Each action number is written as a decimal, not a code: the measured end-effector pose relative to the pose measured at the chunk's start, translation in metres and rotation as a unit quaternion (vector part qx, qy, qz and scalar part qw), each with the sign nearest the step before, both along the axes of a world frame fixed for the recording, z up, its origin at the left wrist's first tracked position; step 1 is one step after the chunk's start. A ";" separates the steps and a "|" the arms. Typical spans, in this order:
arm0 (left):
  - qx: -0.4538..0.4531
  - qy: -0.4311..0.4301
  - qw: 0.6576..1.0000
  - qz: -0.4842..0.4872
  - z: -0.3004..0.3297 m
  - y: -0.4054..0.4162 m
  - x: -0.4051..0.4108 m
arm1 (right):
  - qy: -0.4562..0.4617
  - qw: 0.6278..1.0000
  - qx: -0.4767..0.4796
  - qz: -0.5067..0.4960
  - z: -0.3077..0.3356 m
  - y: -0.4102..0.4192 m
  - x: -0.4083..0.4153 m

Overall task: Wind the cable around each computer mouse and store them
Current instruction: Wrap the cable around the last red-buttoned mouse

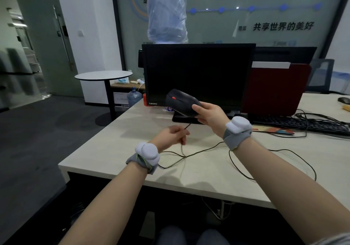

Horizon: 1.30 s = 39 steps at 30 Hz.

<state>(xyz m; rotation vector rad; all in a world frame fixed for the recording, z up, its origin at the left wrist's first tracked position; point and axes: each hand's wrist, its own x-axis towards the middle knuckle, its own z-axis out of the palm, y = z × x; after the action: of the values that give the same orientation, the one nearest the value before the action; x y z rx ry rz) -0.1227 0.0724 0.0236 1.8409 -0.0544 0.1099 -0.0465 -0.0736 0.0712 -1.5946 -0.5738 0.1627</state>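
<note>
Above the pale desk [106,161], in front of the dark Lenovo monitor [198,74], we see the right hand [210,116] holding a black computer mouse [181,100] up in the air. The thumb lies across the mouse's near end and the fingers curl under its belly, so the grip sits at the rear of the body while the front, with its red scroll wheel, points up and to the left, away from the palm. The mouse is tilted and touches nothing but that hand.

From beneath the mouse its thin black cable [189,154] drops towards the left hand [170,135], which is lower and nearer to us, just over the desk. That hand is blurred, but its fingers are curled round the cable, pinching it a short way below the mouse. Beyond the pinch the cable falls to the desk top and trails in loose loops across it to the right, passing under the right forearm.

Both wrists carry grey straps with white rounded pods. A black keyboard [303,123] lies on the desk to the right, beside other dark cables, and a second mouse [343,99] rests at the far right edge. A round side table [103,75] stands beyond the desk's left corner.
</note>
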 end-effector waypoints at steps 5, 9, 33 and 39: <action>0.213 0.089 0.973 -0.010 0.007 0.010 0.000 | -0.110 0.991 -0.057 -0.058 -0.007 -0.011 0.007; 0.403 0.036 0.913 0.047 0.008 0.017 -0.003 | -0.200 0.961 -0.157 -0.108 -0.001 -0.019 0.015; 0.111 -0.117 0.984 0.081 0.036 0.037 0.001 | 0.058 0.972 0.114 0.195 0.013 -0.007 -0.013; 0.362 0.002 0.932 0.036 0.026 0.004 0.003 | 0.015 0.994 0.106 -0.021 0.012 0.003 0.006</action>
<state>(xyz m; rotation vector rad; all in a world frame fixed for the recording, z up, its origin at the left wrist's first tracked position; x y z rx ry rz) -0.1196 0.0762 0.0498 2.5833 -0.0253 0.1498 -0.0409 -0.0707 0.0837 -1.3950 -0.5167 0.0899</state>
